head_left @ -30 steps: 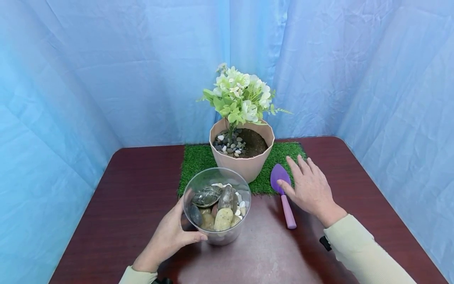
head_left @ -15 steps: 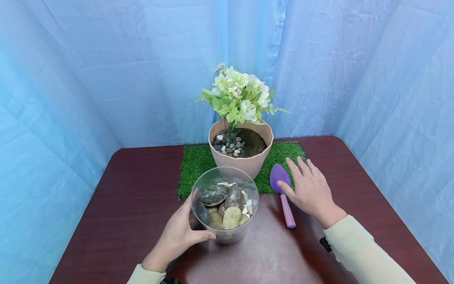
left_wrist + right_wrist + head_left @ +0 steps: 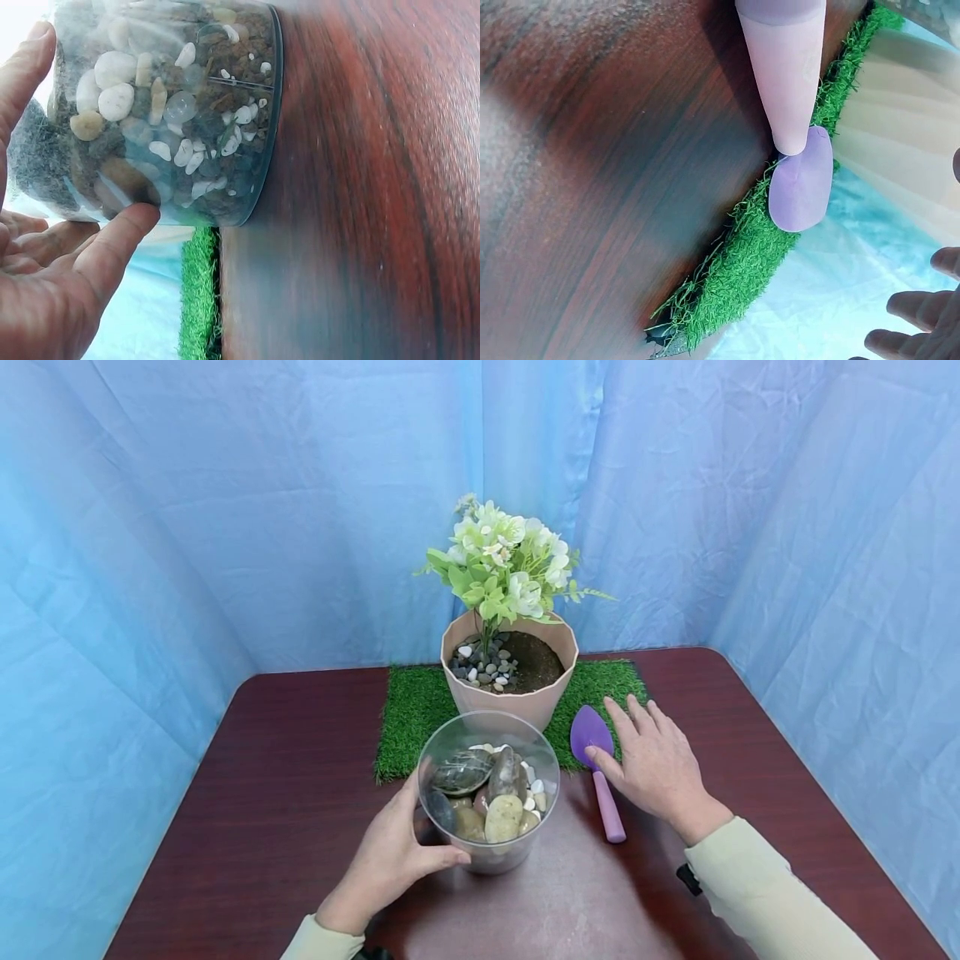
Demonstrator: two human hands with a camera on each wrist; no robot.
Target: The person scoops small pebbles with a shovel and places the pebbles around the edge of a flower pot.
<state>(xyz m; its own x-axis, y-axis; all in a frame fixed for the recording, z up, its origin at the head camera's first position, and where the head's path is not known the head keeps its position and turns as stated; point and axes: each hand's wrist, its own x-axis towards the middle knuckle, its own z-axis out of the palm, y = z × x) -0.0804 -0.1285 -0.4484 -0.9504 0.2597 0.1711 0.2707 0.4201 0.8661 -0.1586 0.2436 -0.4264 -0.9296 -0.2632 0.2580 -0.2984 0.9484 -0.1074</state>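
In the head view my left hand point(image 3: 393, 852) grips the left side of a clear plastic container point(image 3: 495, 862), thumb in front and fingers around the far side. Large wet-looking stones point(image 3: 504, 818) and small white pebbles fill part of it. The left wrist view shows soil and pebbles point(image 3: 116, 101) through its wall, its base on or close to the table. My right hand point(image 3: 660, 768) is spread with extended fingers, just right of a purple trowel point(image 3: 608, 810), holding nothing. That trowel lies with its blade on the grass mat, as the right wrist view also shows.
Behind the container, a beige pot point(image 3: 528, 710) stands on an artificial grass mat point(image 3: 405, 727). It holds soil, pebbles and a plant with white flowers point(image 3: 510, 552). Blue curtains point(image 3: 337, 510) hang around the dark wooden table point(image 3: 300, 752).
The container has shifted to the right along with my left hand, ending up in front of the pot. My right hand and the trowel are almost where they were.
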